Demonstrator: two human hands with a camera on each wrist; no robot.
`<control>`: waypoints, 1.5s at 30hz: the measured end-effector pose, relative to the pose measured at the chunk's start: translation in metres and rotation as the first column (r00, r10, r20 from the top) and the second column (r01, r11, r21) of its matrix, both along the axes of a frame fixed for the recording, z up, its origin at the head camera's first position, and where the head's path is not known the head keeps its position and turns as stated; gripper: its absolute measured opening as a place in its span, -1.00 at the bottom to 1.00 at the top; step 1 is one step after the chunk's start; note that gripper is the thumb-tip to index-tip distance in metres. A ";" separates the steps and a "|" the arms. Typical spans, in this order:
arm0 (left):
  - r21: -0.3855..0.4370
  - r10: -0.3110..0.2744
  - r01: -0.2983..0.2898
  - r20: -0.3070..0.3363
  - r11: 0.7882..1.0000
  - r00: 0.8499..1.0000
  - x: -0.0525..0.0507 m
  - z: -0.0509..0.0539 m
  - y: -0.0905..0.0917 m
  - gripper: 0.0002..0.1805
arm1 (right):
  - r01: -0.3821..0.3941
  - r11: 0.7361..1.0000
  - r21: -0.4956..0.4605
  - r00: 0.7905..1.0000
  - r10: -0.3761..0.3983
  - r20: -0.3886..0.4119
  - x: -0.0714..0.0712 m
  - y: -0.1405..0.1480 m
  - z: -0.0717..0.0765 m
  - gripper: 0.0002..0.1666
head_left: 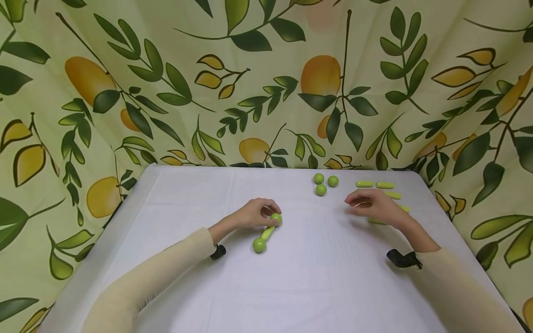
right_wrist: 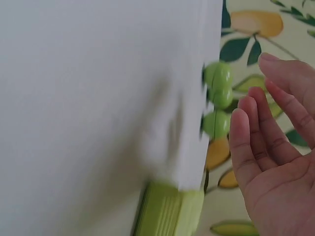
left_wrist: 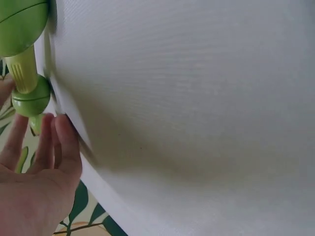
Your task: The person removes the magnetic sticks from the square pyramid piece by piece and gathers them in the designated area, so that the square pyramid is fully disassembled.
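My left hand (head_left: 255,213) pinches the far green ball (head_left: 276,219) of a dumbbell-like piece on the white table. A light green ribbed rod (head_left: 268,232) links that ball to a nearer green ball (head_left: 259,245). In the left wrist view, the thumb and fingers surround the farther ball (left_wrist: 31,97), and the nearer one (left_wrist: 19,24) is cut off by the frame edge. My right hand (head_left: 374,207) hovers with relaxed fingers and nothing between them. Behind and beneath it lie several light green rods (head_left: 385,185), partly hidden by the hand.
Three loose green balls (head_left: 320,189) sit near the back of the table (head_left: 200,286), left of the rods. A curtain (head_left: 266,92) printed with leaves and fruit hangs around the table's back and sides. Each wrist wears a black camera (head_left: 403,259).
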State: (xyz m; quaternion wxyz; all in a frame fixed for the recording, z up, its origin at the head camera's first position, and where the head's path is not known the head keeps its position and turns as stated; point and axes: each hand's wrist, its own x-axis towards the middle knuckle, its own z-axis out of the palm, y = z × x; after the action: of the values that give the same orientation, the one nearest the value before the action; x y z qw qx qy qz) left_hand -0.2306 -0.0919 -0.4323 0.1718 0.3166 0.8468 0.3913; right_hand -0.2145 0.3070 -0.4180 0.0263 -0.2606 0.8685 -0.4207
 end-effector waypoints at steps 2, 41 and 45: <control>-0.039 -0.001 0.001 -0.014 0.999 1.000 0.003 0.002 -0.002 -0.57 | -0.035 0.999 -0.021 0.999 0.035 0.007 -0.005 -0.010 -0.001 -0.72; 0.006 0.025 -0.024 -0.075 1.000 0.997 0.007 0.000 -0.025 -0.81 | -0.292 0.952 -0.092 0.928 0.305 0.215 -0.034 -0.154 -0.030 -0.44; 0.018 0.001 0.001 -0.079 1.000 0.997 0.005 -0.001 -0.025 -0.82 | -0.308 0.949 -0.074 0.927 0.317 0.203 -0.033 -0.164 -0.030 -0.44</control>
State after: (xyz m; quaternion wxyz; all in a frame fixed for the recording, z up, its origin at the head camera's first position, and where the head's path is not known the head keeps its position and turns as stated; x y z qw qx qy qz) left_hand -0.2252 -0.1165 -0.4331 0.1354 0.3333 0.8494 0.3862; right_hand -0.2472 0.1427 -0.4482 0.1803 -0.3495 0.7994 -0.4541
